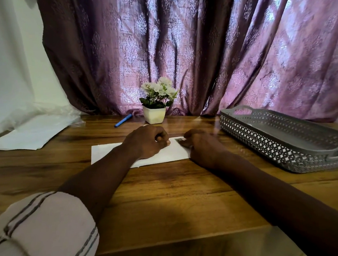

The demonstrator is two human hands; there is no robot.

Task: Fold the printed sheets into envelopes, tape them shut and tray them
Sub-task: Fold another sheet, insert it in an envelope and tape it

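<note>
A white folded sheet (109, 153) lies flat on the wooden table in front of me. My left hand (147, 142) rests on its middle with the fingers curled and the fingertips pressing the paper. My right hand (201, 145) covers the sheet's right end, fingers pressing down near a small dark printed patch (178, 140) between the two hands. The grey perforated tray (283, 138) stands at the right, apart from the sheet, and I see nothing inside it. No tape is visible.
A small white pot of white flowers (155, 108) stands behind the sheet, with a blue pen (123, 120) to its left. Loose white sheets and clear plastic (35, 131) lie at the far left. A purple curtain (197, 43) hangs behind the table.
</note>
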